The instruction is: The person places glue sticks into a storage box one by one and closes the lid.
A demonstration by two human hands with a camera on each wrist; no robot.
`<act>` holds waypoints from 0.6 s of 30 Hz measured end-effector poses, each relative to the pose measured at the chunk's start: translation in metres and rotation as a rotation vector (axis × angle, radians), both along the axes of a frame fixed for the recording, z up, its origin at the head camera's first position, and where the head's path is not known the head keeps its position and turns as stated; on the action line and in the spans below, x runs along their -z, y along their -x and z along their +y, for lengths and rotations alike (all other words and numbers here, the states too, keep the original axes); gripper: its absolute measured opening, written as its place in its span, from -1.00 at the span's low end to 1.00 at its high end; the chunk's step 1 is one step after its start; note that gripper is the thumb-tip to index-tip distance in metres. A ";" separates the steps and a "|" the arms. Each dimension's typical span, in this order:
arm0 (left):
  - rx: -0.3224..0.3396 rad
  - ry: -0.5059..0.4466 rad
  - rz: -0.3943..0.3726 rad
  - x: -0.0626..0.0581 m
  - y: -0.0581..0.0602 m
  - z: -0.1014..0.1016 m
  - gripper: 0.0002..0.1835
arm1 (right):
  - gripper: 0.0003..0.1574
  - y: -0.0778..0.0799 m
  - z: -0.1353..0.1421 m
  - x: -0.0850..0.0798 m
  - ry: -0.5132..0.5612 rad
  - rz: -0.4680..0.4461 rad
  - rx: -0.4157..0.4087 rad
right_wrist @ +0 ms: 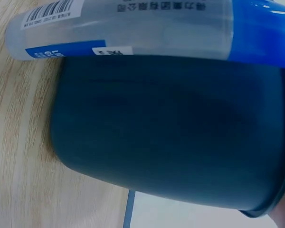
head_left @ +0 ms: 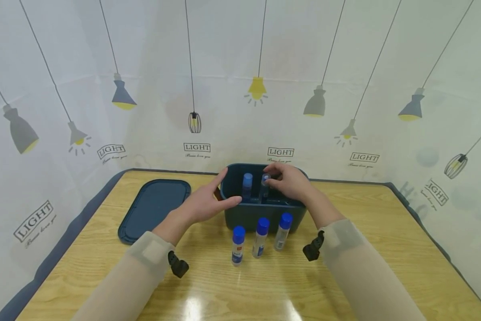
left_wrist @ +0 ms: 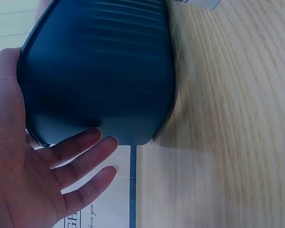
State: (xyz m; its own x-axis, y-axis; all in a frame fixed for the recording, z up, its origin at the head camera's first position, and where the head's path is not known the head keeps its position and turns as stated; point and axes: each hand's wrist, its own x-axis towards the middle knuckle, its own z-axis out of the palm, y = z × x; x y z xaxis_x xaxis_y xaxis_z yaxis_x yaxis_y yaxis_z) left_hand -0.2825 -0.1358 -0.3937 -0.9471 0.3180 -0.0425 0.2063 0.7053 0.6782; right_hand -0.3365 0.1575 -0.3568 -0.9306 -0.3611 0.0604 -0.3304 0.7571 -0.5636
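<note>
A dark blue plastic bin (head_left: 260,216) stands on the table with two clear, blue-capped glue bottles upright inside it. My right hand (head_left: 292,182) reaches over the rim and pinches the top of the right-hand glue bottle (head_left: 264,189). The other glue bottle (head_left: 246,187) stands to its left. My left hand (head_left: 202,203) rests against the bin's left end, its thumb at the front rim and its fingers (left_wrist: 88,164) spread, fairly straight. The right wrist view shows little of the right hand; the bin wall hides its fingers.
In front of the bin stand three more bottles: a left one (head_left: 238,247), a middle one (head_left: 260,238) and a right one (head_left: 282,232). A flat dark blue lid (head_left: 156,207) lies on the wooden table (head_left: 368,249) at left. A printed curtain (head_left: 228,89) hangs behind.
</note>
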 end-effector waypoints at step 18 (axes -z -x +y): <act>-0.006 0.011 -0.001 0.000 -0.001 0.001 0.21 | -0.50 -0.026 0.021 -0.017 0.022 0.058 -0.058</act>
